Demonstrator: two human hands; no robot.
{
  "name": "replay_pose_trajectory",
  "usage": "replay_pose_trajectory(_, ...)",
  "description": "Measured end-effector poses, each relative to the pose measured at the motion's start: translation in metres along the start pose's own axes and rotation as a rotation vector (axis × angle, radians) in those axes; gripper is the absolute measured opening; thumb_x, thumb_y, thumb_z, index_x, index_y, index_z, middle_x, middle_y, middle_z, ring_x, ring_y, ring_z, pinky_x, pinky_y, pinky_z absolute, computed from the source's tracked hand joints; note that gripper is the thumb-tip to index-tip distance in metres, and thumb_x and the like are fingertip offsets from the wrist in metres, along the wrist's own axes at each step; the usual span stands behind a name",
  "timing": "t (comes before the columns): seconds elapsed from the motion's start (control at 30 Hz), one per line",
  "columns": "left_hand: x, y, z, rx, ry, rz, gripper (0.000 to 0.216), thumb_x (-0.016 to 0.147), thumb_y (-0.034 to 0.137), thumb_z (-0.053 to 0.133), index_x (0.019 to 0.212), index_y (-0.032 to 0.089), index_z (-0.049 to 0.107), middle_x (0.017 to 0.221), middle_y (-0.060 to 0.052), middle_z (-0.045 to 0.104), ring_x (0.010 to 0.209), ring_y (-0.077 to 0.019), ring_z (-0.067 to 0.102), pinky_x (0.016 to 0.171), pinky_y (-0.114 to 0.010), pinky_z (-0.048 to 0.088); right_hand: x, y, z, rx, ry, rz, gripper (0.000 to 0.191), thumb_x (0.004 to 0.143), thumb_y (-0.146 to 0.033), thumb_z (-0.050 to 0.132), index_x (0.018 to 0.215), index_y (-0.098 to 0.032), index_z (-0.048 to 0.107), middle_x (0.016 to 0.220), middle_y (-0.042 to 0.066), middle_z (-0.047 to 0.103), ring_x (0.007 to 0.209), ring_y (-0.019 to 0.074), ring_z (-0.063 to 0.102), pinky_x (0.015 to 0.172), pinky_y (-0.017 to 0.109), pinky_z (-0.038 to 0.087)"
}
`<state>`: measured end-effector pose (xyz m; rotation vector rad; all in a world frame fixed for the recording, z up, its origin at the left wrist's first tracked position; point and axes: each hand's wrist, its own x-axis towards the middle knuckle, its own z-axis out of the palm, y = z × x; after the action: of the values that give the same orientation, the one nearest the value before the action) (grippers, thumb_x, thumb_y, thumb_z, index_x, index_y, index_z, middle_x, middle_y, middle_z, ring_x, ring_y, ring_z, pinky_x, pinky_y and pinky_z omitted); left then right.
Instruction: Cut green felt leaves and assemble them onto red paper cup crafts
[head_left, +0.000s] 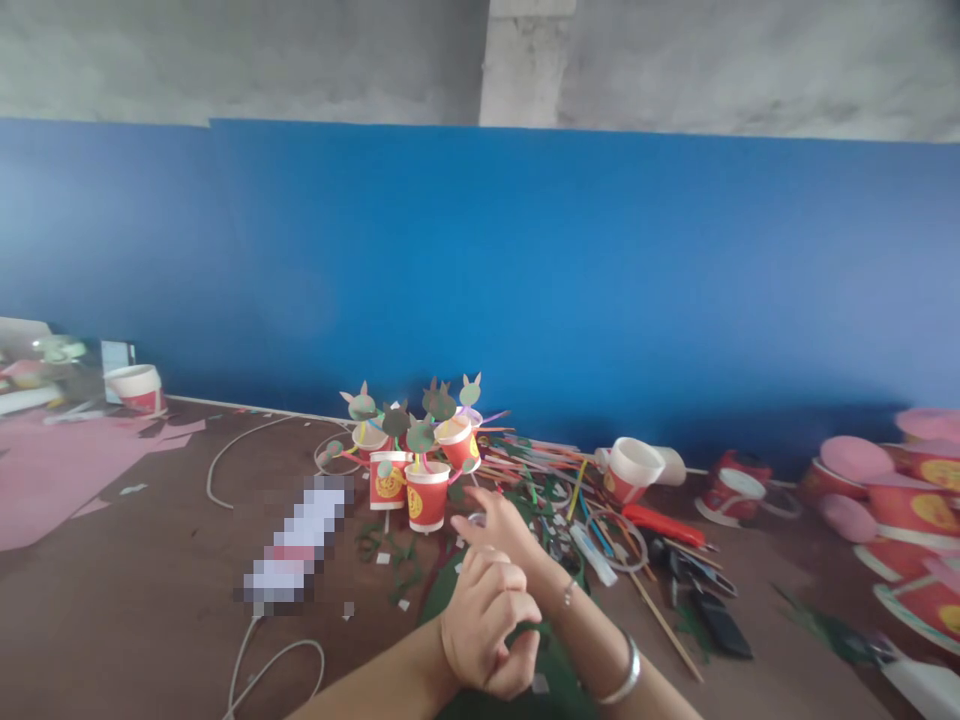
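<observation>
My left hand (487, 625) is curled into a fist low in the middle, its fingers closed over the edge of a dark green paper sheet (559, 668) lying under both wrists. My right hand (501, 525), with a silver bangle on its wrist, reaches over the left one. Its index finger stretches toward a cluster of red paper cups (420, 480), and the other fingers pinch something small and pale that I cannot make out. The cups hold straws topped with green paper shapes (439, 402).
A heap of coloured straws (536, 468), a tipped red cup (630, 470), a red knife (664, 525) and black scissors (709, 605) lie to the right. More red cups with pink lids (900, 500) stand far right. A blurred device (296, 545) with a white cable, pink paper (45, 480) and a blue wall (525, 280) are also in view.
</observation>
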<state>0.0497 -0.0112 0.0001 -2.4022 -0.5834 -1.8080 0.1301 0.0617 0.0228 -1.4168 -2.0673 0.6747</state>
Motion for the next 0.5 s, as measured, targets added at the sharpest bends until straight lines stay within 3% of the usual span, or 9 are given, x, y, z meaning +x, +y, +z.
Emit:
replay_pose_trajectory(0.07,0.002,-0.002,0.001,-0.005,-0.088,-0.012,0.013,0.068,0.016,0.045,0.081,0.018,0.048,0.07,-0.004,0.052,0.069,-0.0181,0.048,0.064,-0.034,0.04,-0.004,0.012,-0.02,0.137,0.025,-0.034,0.037,0.075,-0.028,0.055,0.109,-0.013,0.06,0.101,0.011,0.069,0.094,0.0215,0.064,0.083,0.031,0.048)
replay_pose_trajectory(0.17,0.004,-0.005,0.005,0.026,-0.338,-0.14,0.015,0.073,0.016,0.047,0.087,0.018,0.052,0.078,-0.005,0.06,0.077,-0.0187,0.053,0.069,-0.034,0.043,-0.012,0.032,-0.05,0.166,0.128,-0.049,0.027,0.077,-0.028,0.052,0.097,-0.016,0.065,0.093,0.008,0.071,0.087,0.0207,0.065,0.08,0.031,0.049)
replay_pose_trajectory(0.23,0.001,-0.008,0.008,0.102,-0.504,-0.279,0.031,0.077,0.022,0.05,0.107,0.017,0.051,0.107,-0.01,0.061,0.103,-0.0241,0.052,0.086,-0.04,0.043,-0.02,0.046,-0.065,0.131,0.179,0.006,0.025,0.078,-0.03,0.051,0.093,-0.017,0.066,0.086,0.007,0.071,0.083,0.0212,0.066,0.077,0.031,0.049)
replay_pose_trajectory(0.27,-0.002,-0.009,0.009,0.146,-0.578,-0.318,0.047,0.078,0.029,0.053,0.122,0.015,0.044,0.124,-0.013,0.054,0.118,-0.028,0.044,0.094,-0.045,0.038,-0.025,0.053,-0.069,0.115,0.208,0.033,0.025,0.078,-0.03,0.05,0.09,-0.016,0.066,0.085,0.007,0.071,0.081,0.0213,0.066,0.076,0.031,0.049)
replay_pose_trajectory(0.33,-0.008,-0.012,0.012,0.213,-0.691,-0.347,0.061,0.082,0.04,0.05,0.133,0.012,0.033,0.139,-0.016,0.041,0.13,-0.0311,0.032,0.101,-0.049,0.033,-0.035,0.065,-0.072,0.067,0.244,0.069,0.024,0.078,-0.029,0.048,0.087,-0.016,0.066,0.081,0.006,0.071,0.076,0.0213,0.066,0.071,0.031,0.049)
replay_pose_trajectory(0.4,-0.015,-0.013,0.013,0.256,-0.776,-0.376,0.064,0.083,0.047,0.047,0.135,0.012,0.033,0.142,-0.016,0.037,0.133,-0.0316,0.028,0.104,-0.05,0.031,-0.046,0.075,-0.068,0.009,0.283,0.062,0.023,0.079,-0.026,0.046,0.086,-0.017,0.066,0.08,0.006,0.071,0.075,0.0211,0.065,0.07,0.031,0.049)
replay_pose_trajectory(0.5,-0.023,-0.015,0.015,0.304,-0.794,-0.372,0.054,0.085,0.037,0.048,0.132,0.012,0.037,0.14,-0.015,0.041,0.133,-0.0305,0.029,0.106,-0.052,0.03,-0.058,0.085,-0.056,-0.1,0.389,-0.048,0.023,0.081,-0.022,0.043,0.085,-0.018,0.065,0.085,0.008,0.069,0.083,0.0217,0.063,0.078,0.034,0.046)
